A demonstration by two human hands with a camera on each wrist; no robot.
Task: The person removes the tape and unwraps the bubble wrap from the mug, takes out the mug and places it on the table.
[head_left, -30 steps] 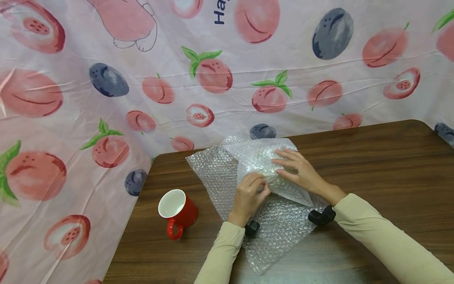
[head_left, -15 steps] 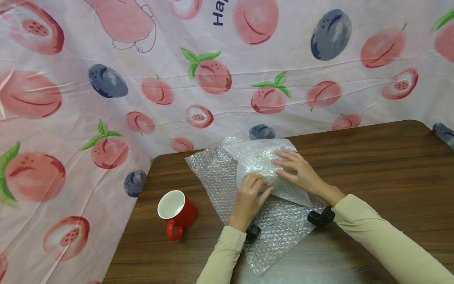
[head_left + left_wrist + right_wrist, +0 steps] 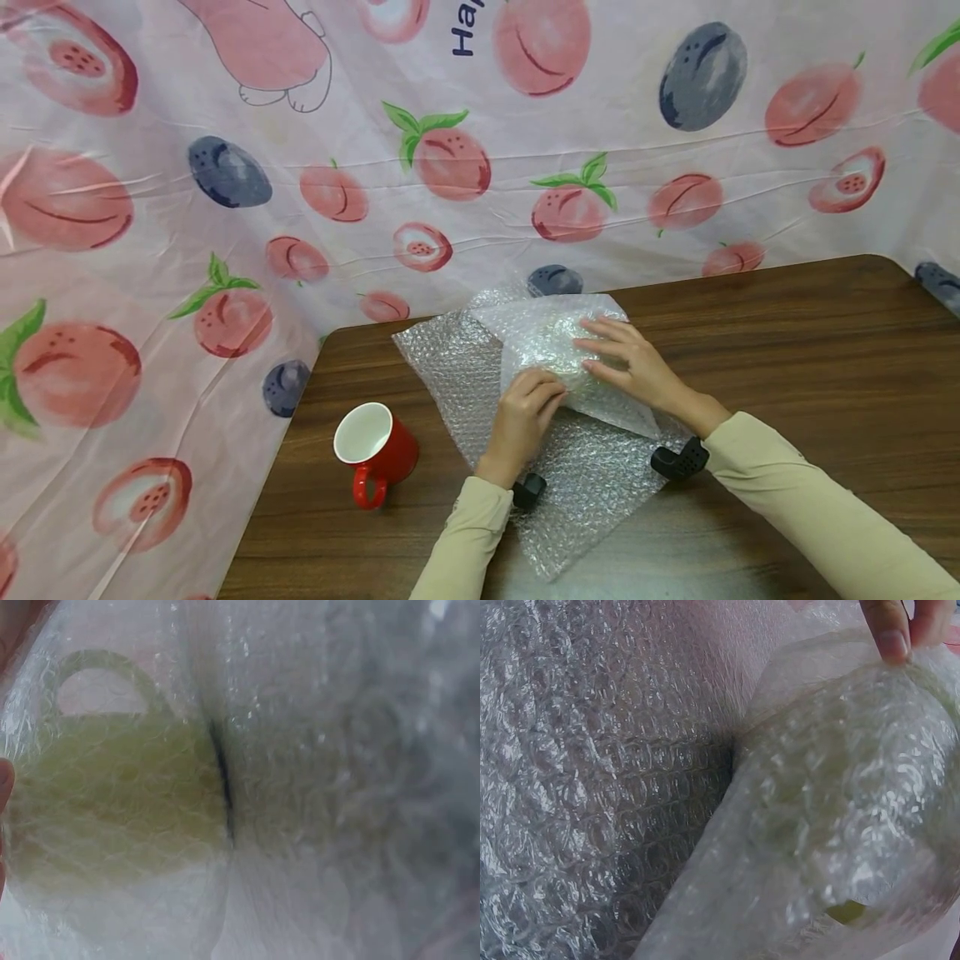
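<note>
A sheet of clear bubble wrap [image 3: 592, 483] lies on the brown table [image 3: 825, 333], its far half folded over a bundle [image 3: 547, 342]. Through the wrap the left wrist view shows a pale green mug [image 3: 112, 802] with its handle up; the right wrist view shows a patch of the green mug [image 3: 847, 911]. My left hand [image 3: 543, 392] has its fingers curled on the fold's near edge. My right hand [image 3: 600, 350] rests on top of the bundle with straight fingers [image 3: 889, 630].
A red mug [image 3: 378, 446] with a white inside stands upright left of the wrap, near the table's left edge. A pink fruit-print cloth [image 3: 225, 208] hangs behind and to the left. Bare wood stretches to the right.
My left hand's fingers have shifted slightly along the fold of the wrap and the wrist has slid a little left. The right hand and the bundle have stayed put.
</note>
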